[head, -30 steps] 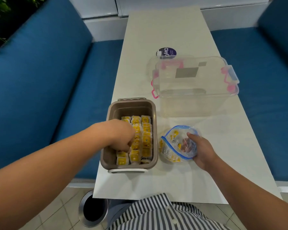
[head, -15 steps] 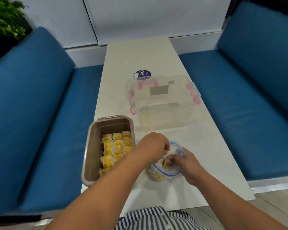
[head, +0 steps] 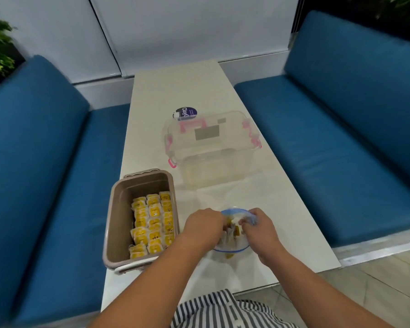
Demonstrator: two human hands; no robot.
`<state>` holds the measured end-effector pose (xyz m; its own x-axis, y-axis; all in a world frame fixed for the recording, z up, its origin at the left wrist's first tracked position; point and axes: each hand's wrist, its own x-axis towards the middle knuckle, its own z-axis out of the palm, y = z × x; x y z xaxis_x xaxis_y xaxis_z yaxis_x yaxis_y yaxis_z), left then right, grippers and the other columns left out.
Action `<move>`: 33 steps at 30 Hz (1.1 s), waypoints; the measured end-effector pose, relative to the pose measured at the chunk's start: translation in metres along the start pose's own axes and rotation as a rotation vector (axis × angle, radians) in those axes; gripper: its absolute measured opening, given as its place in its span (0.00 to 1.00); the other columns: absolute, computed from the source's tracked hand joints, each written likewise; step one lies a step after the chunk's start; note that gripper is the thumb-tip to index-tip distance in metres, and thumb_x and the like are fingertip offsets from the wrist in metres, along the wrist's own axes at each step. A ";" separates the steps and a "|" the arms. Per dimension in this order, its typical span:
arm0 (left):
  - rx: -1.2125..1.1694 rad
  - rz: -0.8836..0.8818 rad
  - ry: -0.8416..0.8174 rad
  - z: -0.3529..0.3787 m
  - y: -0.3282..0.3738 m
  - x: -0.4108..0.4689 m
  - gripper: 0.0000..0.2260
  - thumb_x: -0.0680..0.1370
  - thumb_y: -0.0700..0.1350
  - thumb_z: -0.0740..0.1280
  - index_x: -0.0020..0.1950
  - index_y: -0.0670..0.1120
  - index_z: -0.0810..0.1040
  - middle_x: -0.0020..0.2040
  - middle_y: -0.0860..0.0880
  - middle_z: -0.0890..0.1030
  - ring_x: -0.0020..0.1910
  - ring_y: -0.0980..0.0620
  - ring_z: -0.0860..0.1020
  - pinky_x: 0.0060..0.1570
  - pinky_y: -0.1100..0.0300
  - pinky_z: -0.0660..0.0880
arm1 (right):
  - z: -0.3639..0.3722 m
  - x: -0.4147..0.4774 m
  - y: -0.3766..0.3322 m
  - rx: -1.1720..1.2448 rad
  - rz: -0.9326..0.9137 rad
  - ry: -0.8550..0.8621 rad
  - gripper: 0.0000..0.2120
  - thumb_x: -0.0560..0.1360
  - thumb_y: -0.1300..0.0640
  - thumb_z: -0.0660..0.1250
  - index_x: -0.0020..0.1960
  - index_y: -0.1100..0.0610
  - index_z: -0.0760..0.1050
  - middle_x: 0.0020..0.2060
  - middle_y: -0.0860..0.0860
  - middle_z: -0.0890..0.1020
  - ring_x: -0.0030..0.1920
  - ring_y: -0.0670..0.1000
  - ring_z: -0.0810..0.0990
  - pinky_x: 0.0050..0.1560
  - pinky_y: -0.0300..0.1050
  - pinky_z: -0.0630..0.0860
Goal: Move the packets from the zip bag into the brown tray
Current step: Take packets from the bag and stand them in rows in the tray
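Left hand (head: 204, 223) now inside zip bag (head: 231, 249), fingers hidden, right hand (head: 258, 227) pinching rim.

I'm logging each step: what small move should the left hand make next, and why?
Probably pinch a packet with the left hand and lift it out toward the brown tray. Its fingers are already inside the mouth of the zip bag, the right hand holds the rim open, and the tray's far end is bare.

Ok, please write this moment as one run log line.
phase: picking; left hand: inside zip bag; right hand: grips its rim; brown tray: holds yellow packets
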<state>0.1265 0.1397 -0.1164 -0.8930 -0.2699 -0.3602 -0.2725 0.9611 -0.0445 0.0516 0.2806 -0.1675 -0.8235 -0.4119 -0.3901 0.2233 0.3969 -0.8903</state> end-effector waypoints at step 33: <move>-0.444 -0.108 0.179 -0.101 -0.114 -0.069 0.16 0.75 0.49 0.74 0.63 0.56 0.80 0.43 0.61 0.78 0.41 0.62 0.76 0.41 0.74 0.68 | 0.034 0.033 -0.010 0.181 0.119 -0.115 0.04 0.80 0.59 0.63 0.46 0.56 0.72 0.38 0.55 0.78 0.36 0.55 0.77 0.35 0.45 0.69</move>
<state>0.1829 0.0428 0.0073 -0.8880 -0.4103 -0.2078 -0.4589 0.8195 0.3432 0.0397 0.2354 -0.1796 -0.7236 -0.4655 -0.5096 0.4133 0.2991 -0.8601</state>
